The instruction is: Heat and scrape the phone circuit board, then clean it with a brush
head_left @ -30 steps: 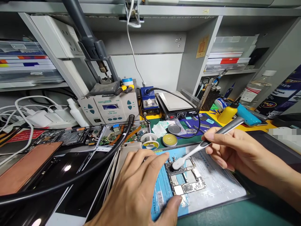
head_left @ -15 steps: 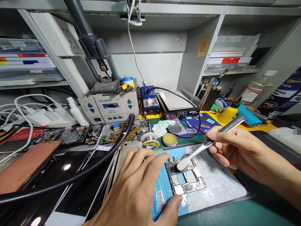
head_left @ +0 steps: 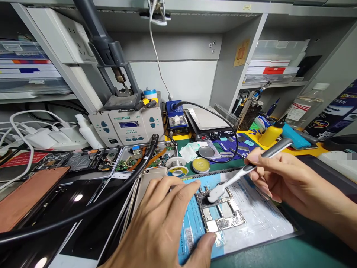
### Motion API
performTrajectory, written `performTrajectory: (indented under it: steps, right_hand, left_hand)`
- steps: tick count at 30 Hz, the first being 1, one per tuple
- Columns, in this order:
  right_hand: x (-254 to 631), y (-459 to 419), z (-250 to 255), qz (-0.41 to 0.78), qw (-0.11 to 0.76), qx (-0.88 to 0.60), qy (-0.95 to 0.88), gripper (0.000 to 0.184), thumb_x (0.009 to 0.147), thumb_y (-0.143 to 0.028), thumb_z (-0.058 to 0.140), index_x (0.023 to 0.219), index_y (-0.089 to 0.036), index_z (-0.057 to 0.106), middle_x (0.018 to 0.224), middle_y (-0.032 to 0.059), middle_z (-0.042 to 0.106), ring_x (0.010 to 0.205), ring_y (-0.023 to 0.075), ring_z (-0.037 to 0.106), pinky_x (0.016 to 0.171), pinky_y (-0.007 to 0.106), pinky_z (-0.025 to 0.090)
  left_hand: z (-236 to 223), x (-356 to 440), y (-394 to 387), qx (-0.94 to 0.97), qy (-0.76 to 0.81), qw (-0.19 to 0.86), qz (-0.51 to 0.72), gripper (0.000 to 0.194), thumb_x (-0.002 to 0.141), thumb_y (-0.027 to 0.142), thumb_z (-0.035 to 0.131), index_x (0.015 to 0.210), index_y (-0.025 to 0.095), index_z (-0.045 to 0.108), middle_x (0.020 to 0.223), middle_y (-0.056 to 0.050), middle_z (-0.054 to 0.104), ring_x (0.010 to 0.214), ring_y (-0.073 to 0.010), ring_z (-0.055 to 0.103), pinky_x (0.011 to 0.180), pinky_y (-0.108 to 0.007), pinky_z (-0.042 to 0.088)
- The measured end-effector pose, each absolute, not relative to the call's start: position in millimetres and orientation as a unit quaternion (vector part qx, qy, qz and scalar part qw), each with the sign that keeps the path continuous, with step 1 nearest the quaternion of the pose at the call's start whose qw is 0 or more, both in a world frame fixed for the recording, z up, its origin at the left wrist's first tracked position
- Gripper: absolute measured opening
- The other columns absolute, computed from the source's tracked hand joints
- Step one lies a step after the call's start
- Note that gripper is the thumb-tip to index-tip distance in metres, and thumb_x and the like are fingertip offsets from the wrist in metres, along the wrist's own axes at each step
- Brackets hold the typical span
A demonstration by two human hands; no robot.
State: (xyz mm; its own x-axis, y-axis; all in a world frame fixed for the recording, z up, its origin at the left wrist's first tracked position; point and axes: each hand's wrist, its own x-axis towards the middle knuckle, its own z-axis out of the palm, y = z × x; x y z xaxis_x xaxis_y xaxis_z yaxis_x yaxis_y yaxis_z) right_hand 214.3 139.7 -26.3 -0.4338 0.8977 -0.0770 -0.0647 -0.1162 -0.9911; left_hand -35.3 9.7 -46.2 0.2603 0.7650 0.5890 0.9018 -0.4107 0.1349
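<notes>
A phone circuit board (head_left: 220, 214) with cut-out openings lies on a blue and white plastic-covered pad (head_left: 259, 212). My left hand (head_left: 164, 216) rests at the board's left side, fingers stretched and thumb spread apart from them. Its index fingertip is by the upper left corner and its thumb by the lower left corner; whether they press on the board I cannot tell. My right hand (head_left: 276, 175) is closed around a grey and white toothbrush (head_left: 237, 176), whose head is down on the board's upper part. A thin dark pointed tool (head_left: 236, 153) also pokes out from the right hand.
Behind the pad stand an open tin of yellow paste (head_left: 200, 165), a solder spool (head_left: 177, 167) and a hot plate (head_left: 209, 123). A black hose (head_left: 111, 197) from the rework station (head_left: 128, 126) crosses the phones on the left. A yellow bottle (head_left: 271, 133) is at right.
The toothbrush head has shifted slightly to the left on the board and tilted. My left hand stays in nearly the same place. The view has turned a little.
</notes>
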Motion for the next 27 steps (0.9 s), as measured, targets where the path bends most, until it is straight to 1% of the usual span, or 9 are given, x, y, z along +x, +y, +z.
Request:
performTrajectory:
  steps: [4,7,9,13,15,18,19,23,27]
  right_hand:
    - [214.2,137.8,-24.2,0.642,0.372,-0.390,-0.545,0.032,0.070,-0.049,0.085,0.064,-0.022,0.071,0.049,0.0032,0.058,0.035,0.0097,0.046,0.031,0.018,0.028]
    - [215.4,138.4,-24.4,0.642,0.387,-0.395,-0.531,0.032,0.069,-0.049,0.086,0.063,-0.023,0.069,0.045,0.0018,0.055,0.036,0.0102,0.046,0.032,0.019,0.030]
    - [215.7,139.2,-25.0,0.642,0.385,-0.397,-0.531,0.032,0.071,-0.048,0.085,0.062,-0.022,0.068,0.049,0.0025,0.058,0.036,0.0097,0.046,0.033,0.019,0.031]
    - [215.3,140.6,-25.8,0.639,0.373,-0.404,-0.538,0.030,0.069,-0.049,0.086,0.067,-0.022,0.072,0.060,0.0045,0.066,0.037,0.0091,0.047,0.032,0.019,0.028]
    - [215.3,141.2,-25.6,0.641,0.377,-0.402,-0.535,0.030,0.071,-0.048,0.085,0.067,-0.022,0.071,0.057,0.0037,0.064,0.038,0.0094,0.047,0.032,0.019,0.029]
    - [215.0,141.1,-25.5,0.646,0.390,-0.394,-0.526,0.030,0.073,-0.047,0.083,0.063,-0.023,0.068,0.048,0.0016,0.057,0.037,0.0098,0.046,0.033,0.019,0.030]
    - [214.9,140.9,-25.6,0.645,0.391,-0.393,-0.526,0.030,0.073,-0.047,0.083,0.063,-0.023,0.068,0.048,0.0015,0.057,0.037,0.0097,0.046,0.033,0.019,0.030]
    - [214.9,139.6,-26.0,0.640,0.379,-0.397,-0.537,0.030,0.071,-0.048,0.085,0.067,-0.022,0.070,0.057,0.0031,0.064,0.038,0.0094,0.048,0.032,0.019,0.028]
    - [216.1,139.0,-25.5,0.635,0.385,-0.398,-0.539,0.031,0.073,-0.049,0.083,0.064,-0.023,0.068,0.052,0.0020,0.059,0.037,0.0097,0.045,0.033,0.019,0.029]
  left_hand:
    - [-45.1,-34.8,10.3,-0.781,-0.535,0.115,-0.301,0.057,0.078,0.037,0.074,0.131,0.021,0.059,0.114,-0.002,0.070,0.109,-0.0232,0.066,0.093,-0.035,0.060]
    - [-45.5,-35.1,9.7,-0.780,-0.537,0.114,-0.301,0.056,0.078,0.036,0.075,0.130,0.022,0.059,0.113,-0.001,0.070,0.108,-0.0223,0.066,0.092,-0.034,0.061]
    - [-46.0,-35.2,9.2,-0.779,-0.537,0.114,-0.301,0.056,0.078,0.037,0.075,0.130,0.022,0.059,0.113,0.000,0.070,0.108,-0.0222,0.065,0.092,-0.034,0.061]
    - [-45.9,-35.5,9.1,-0.780,-0.537,0.113,-0.302,0.057,0.079,0.038,0.075,0.131,0.023,0.058,0.114,0.000,0.070,0.108,-0.0229,0.065,0.092,-0.036,0.061]
    - [-45.3,-35.5,9.8,-0.783,-0.535,0.113,-0.298,0.056,0.080,0.038,0.074,0.131,0.023,0.058,0.114,0.000,0.070,0.108,-0.0227,0.065,0.091,-0.036,0.061]
    - [-44.6,-35.3,11.3,-0.786,-0.530,0.112,-0.297,0.055,0.081,0.038,0.073,0.131,0.022,0.058,0.113,0.000,0.070,0.108,-0.0224,0.065,0.091,-0.036,0.061]
    - [-44.6,-35.2,11.7,-0.785,-0.530,0.113,-0.299,0.055,0.081,0.038,0.073,0.131,0.021,0.058,0.113,0.000,0.070,0.108,-0.0225,0.065,0.091,-0.036,0.061]
    - [-45.1,-35.9,11.5,-0.786,-0.532,0.108,-0.297,0.055,0.081,0.039,0.074,0.131,0.021,0.059,0.114,-0.001,0.070,0.108,-0.0228,0.066,0.091,-0.037,0.062]
    - [-45.3,-36.7,10.8,-0.788,-0.529,0.104,-0.298,0.053,0.082,0.039,0.073,0.130,0.021,0.059,0.114,-0.002,0.070,0.108,-0.0238,0.066,0.090,-0.037,0.062]
